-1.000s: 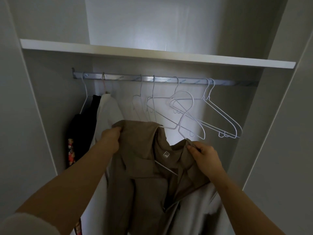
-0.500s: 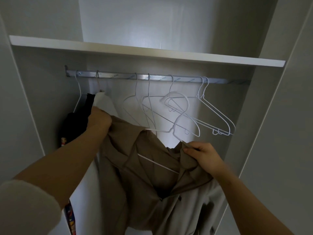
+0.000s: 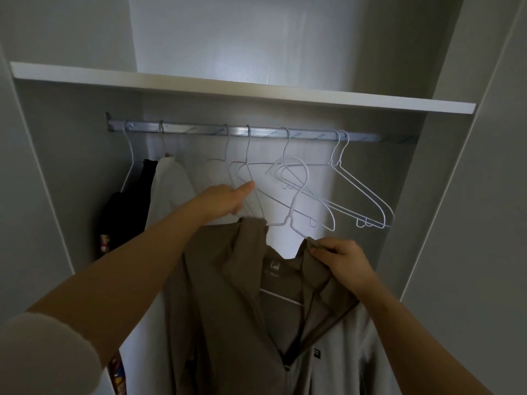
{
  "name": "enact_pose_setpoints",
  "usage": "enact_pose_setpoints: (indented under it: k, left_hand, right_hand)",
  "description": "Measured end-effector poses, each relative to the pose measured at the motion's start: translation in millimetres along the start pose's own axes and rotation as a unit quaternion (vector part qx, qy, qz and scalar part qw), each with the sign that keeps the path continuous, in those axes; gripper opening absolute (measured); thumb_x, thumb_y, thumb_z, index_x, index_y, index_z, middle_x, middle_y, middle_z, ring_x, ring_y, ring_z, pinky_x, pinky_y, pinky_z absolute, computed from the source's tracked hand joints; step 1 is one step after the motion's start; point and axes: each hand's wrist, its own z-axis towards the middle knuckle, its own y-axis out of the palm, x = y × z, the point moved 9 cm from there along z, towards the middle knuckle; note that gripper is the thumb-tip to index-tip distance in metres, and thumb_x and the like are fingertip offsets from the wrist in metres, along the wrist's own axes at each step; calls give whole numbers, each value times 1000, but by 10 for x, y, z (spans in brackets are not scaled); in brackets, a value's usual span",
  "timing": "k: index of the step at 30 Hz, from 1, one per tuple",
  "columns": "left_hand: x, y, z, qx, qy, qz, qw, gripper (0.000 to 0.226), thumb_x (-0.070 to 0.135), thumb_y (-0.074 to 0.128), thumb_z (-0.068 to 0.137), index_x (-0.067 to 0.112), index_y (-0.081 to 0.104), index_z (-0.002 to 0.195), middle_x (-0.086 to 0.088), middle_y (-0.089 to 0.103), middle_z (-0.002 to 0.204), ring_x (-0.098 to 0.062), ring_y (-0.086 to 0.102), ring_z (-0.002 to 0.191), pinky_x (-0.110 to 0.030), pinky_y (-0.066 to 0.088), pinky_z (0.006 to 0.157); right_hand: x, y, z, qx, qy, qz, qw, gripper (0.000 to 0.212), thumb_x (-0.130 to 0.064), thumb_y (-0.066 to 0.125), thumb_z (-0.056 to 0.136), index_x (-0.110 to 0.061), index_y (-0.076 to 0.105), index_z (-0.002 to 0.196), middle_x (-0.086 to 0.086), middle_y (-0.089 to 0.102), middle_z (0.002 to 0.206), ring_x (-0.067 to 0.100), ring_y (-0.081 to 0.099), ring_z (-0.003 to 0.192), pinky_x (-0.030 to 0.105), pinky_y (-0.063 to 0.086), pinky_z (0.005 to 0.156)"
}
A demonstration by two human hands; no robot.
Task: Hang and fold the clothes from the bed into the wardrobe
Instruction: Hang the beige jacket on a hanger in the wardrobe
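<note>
A brown jacket (image 3: 236, 295) with a light grey front panel hangs on a white wire hanger (image 3: 288, 220), held up below the wardrobe rail (image 3: 256, 132). My right hand (image 3: 339, 255) pinches the jacket's right collar edge where the hanger wire enters it. The hanger's hook curls up in front of the empty hangers and is not on the rail. My left hand (image 3: 225, 201) is off the jacket, fingers stretched out, one fingertip touching the empty white hangers (image 3: 248, 172) in the middle of the rail.
A black garment (image 3: 125, 206) and a white garment (image 3: 168, 186) hang at the rail's left end. More empty hangers (image 3: 356, 195) hang at the right. A white shelf (image 3: 256, 89) runs above the rail, between grey wardrobe side walls.
My left hand let go of the jacket's left shoulder and rose to the empty hangers. My right hand kept its pinch and lifted the jacket slightly.
</note>
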Motion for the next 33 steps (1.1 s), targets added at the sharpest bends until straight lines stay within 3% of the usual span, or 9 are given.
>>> enact_pose_setpoints:
  k: [4,6,9,12,16,19,24,30,33]
  left_hand:
    - [-13,342,-113,-135,39,41,989,64,70,37,78,21,65,109,5,59,110,-12,55,103,-24,41,91]
    - [151,302,-107,-83,106,7,991,33,54,50,85,25,65,78,8,59,79,-3,56,75,-16,41,65]
    - [188,153,-93,8,131,-79,988,26,37,60,87,21,63,66,2,57,66,-2,53,60,-14,38,55]
    - [100,34,-108,67,117,-127,983,24,34,64,84,16,68,69,-2,62,68,-5,56,62,-13,40,55]
    - [102,-55,-147,110,125,-157,973,28,30,66,83,5,69,74,-6,61,67,-10,54,63,-16,40,58]
    - [117,-51,-174,112,131,-159,972,22,28,66,83,10,69,71,-1,60,65,-7,54,61,-11,41,55]
    - [59,-44,-192,121,126,-206,963,12,25,65,85,30,65,73,4,64,73,-11,60,70,-20,47,67]
    - [-75,-127,-224,165,96,-202,961,24,9,56,85,30,52,75,2,49,66,-10,46,58,-15,38,49]
    - [-98,-103,-224,170,95,-209,958,27,2,52,84,27,50,73,2,44,57,-6,41,48,-6,31,38]
  right_hand:
    - [10,-156,-3,56,-6,-11,998,35,-24,66,84,-52,66,63,-19,69,75,10,65,81,35,52,81]
    - [-5,-209,9,77,-14,-32,996,30,-27,67,83,-49,64,63,-17,68,74,9,64,79,37,52,80]
    - [-8,-322,53,120,1,-53,991,7,-36,64,84,-43,64,81,-16,66,89,11,58,94,38,41,95]
    - [332,-526,9,208,146,-103,961,34,-49,53,87,-33,57,117,-1,50,130,28,36,125,47,24,104]
    - [634,-426,-89,250,262,115,925,52,-29,62,86,-11,44,130,13,34,136,33,45,112,46,42,98]
    - [576,-477,-59,289,246,193,905,36,-9,62,84,-8,56,120,15,56,122,28,56,100,41,47,93]
    - [-118,-273,132,148,63,222,962,25,8,63,78,-14,70,71,-8,67,68,4,63,69,17,50,69]
    - [-348,-339,94,148,27,-155,976,20,-36,53,90,-33,61,108,-8,56,120,22,41,118,38,25,100]
    - [-394,-42,169,1,-5,-197,980,22,-41,45,94,-25,60,98,-2,60,102,20,52,103,35,34,92]
